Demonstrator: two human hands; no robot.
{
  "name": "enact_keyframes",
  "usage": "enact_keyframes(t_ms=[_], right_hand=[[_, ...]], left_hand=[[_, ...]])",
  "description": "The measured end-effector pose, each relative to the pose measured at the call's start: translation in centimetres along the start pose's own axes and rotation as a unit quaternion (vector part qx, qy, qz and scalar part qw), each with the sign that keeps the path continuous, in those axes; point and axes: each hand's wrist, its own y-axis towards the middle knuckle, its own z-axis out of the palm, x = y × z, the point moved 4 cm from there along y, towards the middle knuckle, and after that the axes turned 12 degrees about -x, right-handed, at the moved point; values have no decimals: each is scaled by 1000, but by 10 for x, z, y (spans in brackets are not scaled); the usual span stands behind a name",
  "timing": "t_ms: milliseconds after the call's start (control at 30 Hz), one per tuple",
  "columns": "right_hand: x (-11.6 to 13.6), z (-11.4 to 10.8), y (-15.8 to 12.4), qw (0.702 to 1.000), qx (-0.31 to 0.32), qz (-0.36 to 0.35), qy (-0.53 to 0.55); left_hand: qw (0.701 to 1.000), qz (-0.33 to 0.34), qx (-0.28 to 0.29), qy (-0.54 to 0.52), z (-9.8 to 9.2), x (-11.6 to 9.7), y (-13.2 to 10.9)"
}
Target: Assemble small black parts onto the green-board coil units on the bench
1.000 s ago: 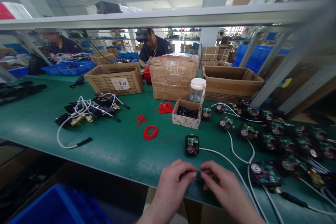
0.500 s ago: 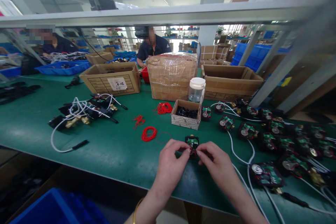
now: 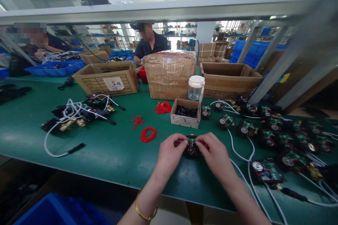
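A small black module with a green circuit board (image 3: 191, 146) lies on the green table (image 3: 111, 151), a white cable running off to its right. My left hand (image 3: 170, 153) pinches at its left side with curled fingers. My right hand (image 3: 215, 154) pinches at its right side, thumb and forefinger together over the board. Whatever small part sits between the fingertips is too small to name. A row of several similar modules (image 3: 266, 137) with white cables stretches to the right.
A small open carton of black parts (image 3: 185, 113) and a white-lidded jar (image 3: 195, 88) stand just behind. Red wire loops (image 3: 148, 134) lie left. A tangle of cabled parts (image 3: 79, 110) is further left. Big cardboard boxes (image 3: 169, 74) and two seated people (image 3: 150, 40) are across the table.
Both hands moved forward from the table's near edge to the black module and closed in on its two sides. The view shifted slightly.
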Motion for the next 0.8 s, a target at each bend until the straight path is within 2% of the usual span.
enact_keyframes(t_ms=[167, 367, 567, 800], right_hand=[[1, 2, 4, 1000, -5, -12, -22], [0, 8, 2, 998, -26, -47, -46], [-2, 11, 0, 994, -32, -68, -79], [0, 11, 1, 992, -33, -78, -94]], left_hand=[[1000, 16, -3, 16, 0, -2, 5], [989, 101, -47, 99, -2, -10, 7], [991, 84, -39, 94, 2, -10, 9], [1000, 1, 13, 23, -1, 0, 12]])
